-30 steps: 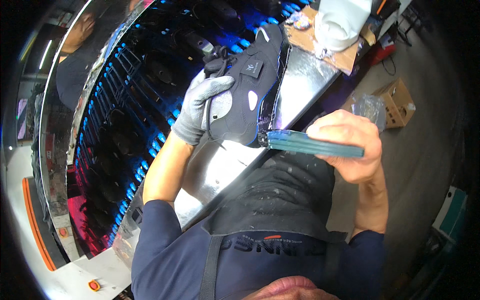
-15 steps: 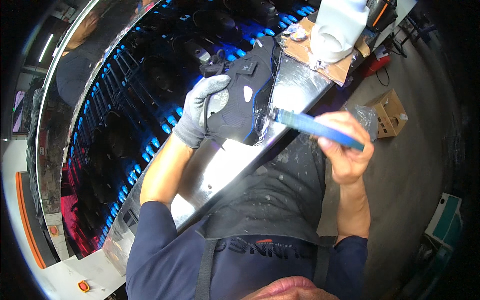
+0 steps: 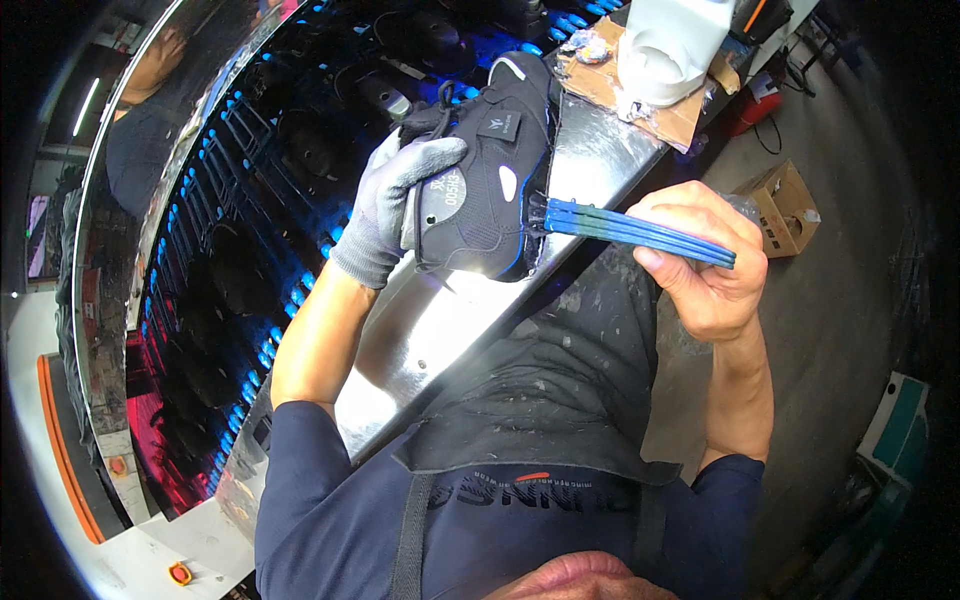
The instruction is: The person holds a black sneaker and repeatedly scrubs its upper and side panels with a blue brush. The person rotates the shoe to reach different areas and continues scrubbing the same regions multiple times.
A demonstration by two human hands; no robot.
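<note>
My left hand point(image 3: 398, 190), in a grey glove, is closed around a black shoe upper point(image 3: 485, 185) with a grey last point(image 3: 437, 207) inside it. The shoe lies on its side, toe pointing away, its bottom edge turned to the right. A thin blue line runs along that edge. My bare right hand point(image 3: 708, 262) grips a brush with a blue handle point(image 3: 640, 232). Its dark bristles point(image 3: 537, 213) touch the shoe's bottom edge near the middle. The sole side is mostly hidden from this angle.
Under the shoe runs a shiny metal ledge point(image 3: 590, 160). A white plastic container point(image 3: 668, 55) stands on cardboard point(image 3: 665, 125) at its far end. Left of it is a dark machine bed with blue-lit pegs point(image 3: 295, 300). A cardboard box point(image 3: 785, 212) sits on the floor at right.
The brush, blurred before, now appears sharp, its bristles slightly nearer. The shoe has turned a little in my left hand, showing more of its side and toe.
</note>
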